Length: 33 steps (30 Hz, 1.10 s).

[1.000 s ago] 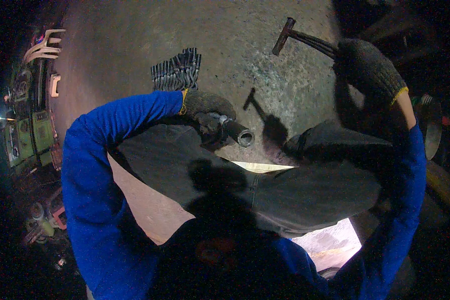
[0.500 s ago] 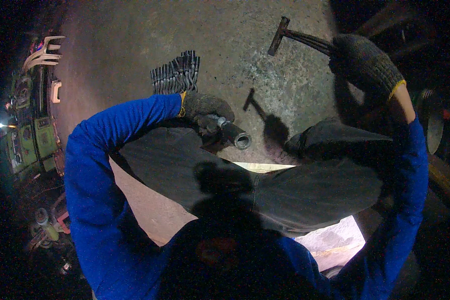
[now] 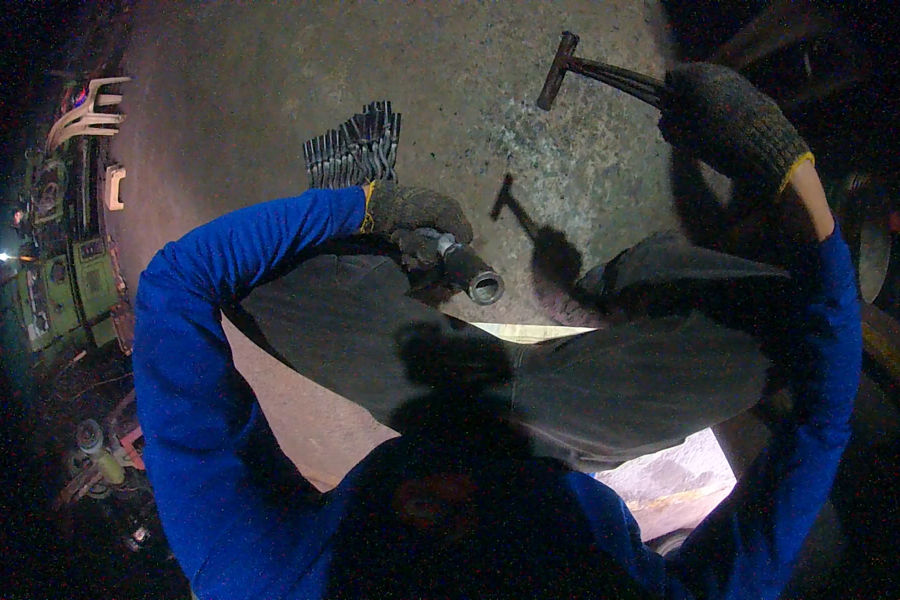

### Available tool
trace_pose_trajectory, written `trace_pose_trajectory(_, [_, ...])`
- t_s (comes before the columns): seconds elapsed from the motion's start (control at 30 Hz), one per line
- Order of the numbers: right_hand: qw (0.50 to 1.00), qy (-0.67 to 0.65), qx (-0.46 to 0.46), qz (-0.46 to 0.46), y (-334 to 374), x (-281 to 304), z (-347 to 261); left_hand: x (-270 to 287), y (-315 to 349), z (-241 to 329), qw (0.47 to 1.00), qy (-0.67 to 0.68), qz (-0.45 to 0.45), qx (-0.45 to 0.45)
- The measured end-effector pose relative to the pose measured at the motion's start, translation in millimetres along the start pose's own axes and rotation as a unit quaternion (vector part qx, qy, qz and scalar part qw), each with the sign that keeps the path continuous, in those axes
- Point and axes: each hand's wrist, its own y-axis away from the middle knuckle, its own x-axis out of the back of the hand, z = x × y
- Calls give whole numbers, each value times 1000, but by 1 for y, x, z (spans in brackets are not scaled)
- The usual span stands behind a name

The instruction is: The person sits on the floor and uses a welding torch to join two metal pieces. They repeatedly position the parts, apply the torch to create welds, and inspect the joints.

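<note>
My left hand, in a dark knitted glove, is closed around a short hollow metal tube. The tube's round open end points toward my lower right, in front of my dark trousers. Far out to the right, my gloved right hand grips a hammer by its thin handle, which looks made of metal rods. The hammer's bar-shaped head lies to the left of the hand, apart from the tube. Just beyond my left hand, several dark metal rod-like pieces are lined up in a row on the floor.
A stained concrete floor spreads ahead. Green machinery stands along the left side, near a pale plastic chair. Dark round objects are at the right, poorly lit. A bright pale patch shows below my legs.
</note>
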Motion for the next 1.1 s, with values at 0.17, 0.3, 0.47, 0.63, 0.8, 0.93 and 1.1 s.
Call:
trace_pose_trajectory(0.17, [995, -1, -66, -75, -7, 8, -11, 0, -1, -5, 1000, -16, -11, -12])
trace_pose_trajectory(0.3, [997, -1, -60, -47, -3, 9, -12, 1, -1, -4, 1000, -5, -8, -12])
trace_pose_trajectory(0.47, [995, -26, -81, -52, 2, 16, -16, 3, -2, -5, 1000, 8, 1, -6])
trace_pose_trajectory(0.63, [996, -31, -60, -53, -5, 6, -13, 7, 8, 5, 987, -100, 112, 54])
trace_pose_trajectory(0.8, [992, 9, -104, -65, 9, 18, 6, 74, -22, 35, 961, -41, 197, 193])
trace_pose_trajectory(0.93, [993, 25, -75, -84, -13, 7, 2, 72, -16, 47, 929, -183, 316, 66])
trace_pose_trajectory(1.1, [999, 28, -31, -26, 0, 5, 10, 86, -32, 97, 869, 116, 339, 342])
